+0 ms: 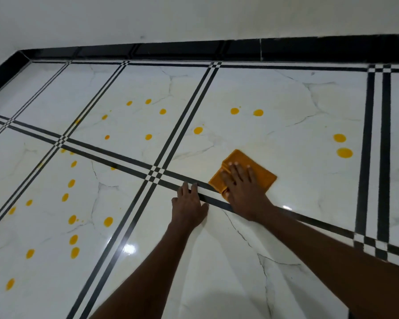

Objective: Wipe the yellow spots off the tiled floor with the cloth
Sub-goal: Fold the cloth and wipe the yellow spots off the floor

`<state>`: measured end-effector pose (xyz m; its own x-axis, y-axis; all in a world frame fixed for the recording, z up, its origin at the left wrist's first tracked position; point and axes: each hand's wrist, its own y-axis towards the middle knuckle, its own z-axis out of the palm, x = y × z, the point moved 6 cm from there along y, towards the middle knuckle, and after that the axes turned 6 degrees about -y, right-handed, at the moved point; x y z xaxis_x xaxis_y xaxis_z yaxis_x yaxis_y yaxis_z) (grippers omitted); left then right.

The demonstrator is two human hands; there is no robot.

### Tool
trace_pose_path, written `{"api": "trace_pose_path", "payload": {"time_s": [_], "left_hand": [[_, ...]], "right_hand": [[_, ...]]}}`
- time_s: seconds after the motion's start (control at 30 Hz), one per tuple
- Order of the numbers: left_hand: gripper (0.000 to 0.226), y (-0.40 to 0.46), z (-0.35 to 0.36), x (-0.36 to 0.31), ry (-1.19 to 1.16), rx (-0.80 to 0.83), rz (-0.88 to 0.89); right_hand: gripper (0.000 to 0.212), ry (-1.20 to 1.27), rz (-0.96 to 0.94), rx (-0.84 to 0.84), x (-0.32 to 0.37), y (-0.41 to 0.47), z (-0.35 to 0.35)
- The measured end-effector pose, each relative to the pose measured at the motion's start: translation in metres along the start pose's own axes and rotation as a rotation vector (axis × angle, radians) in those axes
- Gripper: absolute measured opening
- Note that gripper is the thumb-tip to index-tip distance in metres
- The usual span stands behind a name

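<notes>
Glossy white marble-look tiled floor (274, 143) with black double-stripe borders runs up to a black skirting (194, 50) under a plain white wall (194, 17). Yellow spots (71, 183) scatter thickly over the left tiles, in a rough column down the near-left tile and a loose cluster on the tile behind it. Further right, a few more sit on the far middle tile, and two larger ones lie near the right stripe.

Both bare forearms reach in from the bottom edge. Left hand (189, 204) lies palm down on the floor, fingers straight and close together, tips touching the diagonal black stripe; it holds nothing. Just beside it, the right hand (241, 187) presses flat on the folded orange cloth (260, 174), fingers spread and extended across its top, the thumb at the cloth's near-left edge. Cloth rests on the middle tile just past the stripe, well apart from the nearest spots.
</notes>
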<state>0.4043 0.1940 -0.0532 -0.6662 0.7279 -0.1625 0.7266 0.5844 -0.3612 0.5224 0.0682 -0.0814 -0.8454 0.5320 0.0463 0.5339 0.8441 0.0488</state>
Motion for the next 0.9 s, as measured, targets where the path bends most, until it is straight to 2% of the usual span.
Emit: {"api": "trace_pose_path", "payload": {"time_s": [0.07, 0.2, 0.3, 0.37, 0.43, 0.5, 0.53, 0.57, 0.6, 0.67, 0.73, 0.8, 0.9], "left_hand": [[0.079, 0.002, 0.001, -0.001, -0.008, 0.018, -0.013], [0.078, 0.001, 0.001, 0.001, -0.045, -0.014, -0.029], [0.074, -0.001, -0.004, 0.015, -0.097, -0.064, -0.085], [0.072, -0.001, -0.005, 0.024, -0.121, -0.070, -0.117], [0.070, 0.000, -0.005, 0.032, -0.111, -0.075, -0.096], [0.070, 0.000, -0.004, 0.037, -0.104, -0.087, -0.060], [0.070, 0.000, -0.003, 0.039, -0.104, -0.095, -0.045], [0.070, 0.000, -0.001, 0.040, -0.103, -0.106, -0.033], [0.071, 0.000, 0.000, 0.039, -0.097, -0.116, -0.019], [0.074, 0.002, 0.004, 0.035, -0.090, -0.113, 0.009], [0.077, 0.007, 0.007, 0.028, -0.066, -0.084, 0.066], [0.079, 0.012, 0.011, 0.019, -0.018, -0.051, 0.143], [0.082, 0.024, 0.013, 0.005, 0.014, -0.039, 0.213]], "right_hand": [[0.065, 0.040, -0.082, -0.012, 0.016, -0.012, -0.004], [0.055, 0.140, 0.070, -0.156, -0.003, -0.005, -0.034], [0.045, 0.212, 0.019, -0.143, 0.010, 0.012, -0.043], [0.051, 0.443, 0.083, -0.056, 0.025, 0.019, -0.045], [0.041, 0.738, 0.212, 0.015, 0.031, 0.026, -0.044], [0.028, 0.926, 0.357, -0.044, 0.024, 0.024, -0.042], [0.025, 0.857, 0.375, -0.139, 0.016, 0.022, -0.041], [0.029, 0.650, 0.335, -0.209, 0.010, 0.020, -0.039], [0.041, 0.394, 0.225, -0.206, 0.011, 0.018, -0.031], [0.064, 0.063, -0.020, -0.014, 0.019, 0.014, 0.003], [0.069, 0.018, -0.083, 0.100, 0.011, 0.014, 0.018], [0.069, -0.011, -0.022, 0.073, -0.013, 0.018, 0.017], [0.070, -0.008, 0.275, 0.055, -0.067, 0.014, 0.008]]}}
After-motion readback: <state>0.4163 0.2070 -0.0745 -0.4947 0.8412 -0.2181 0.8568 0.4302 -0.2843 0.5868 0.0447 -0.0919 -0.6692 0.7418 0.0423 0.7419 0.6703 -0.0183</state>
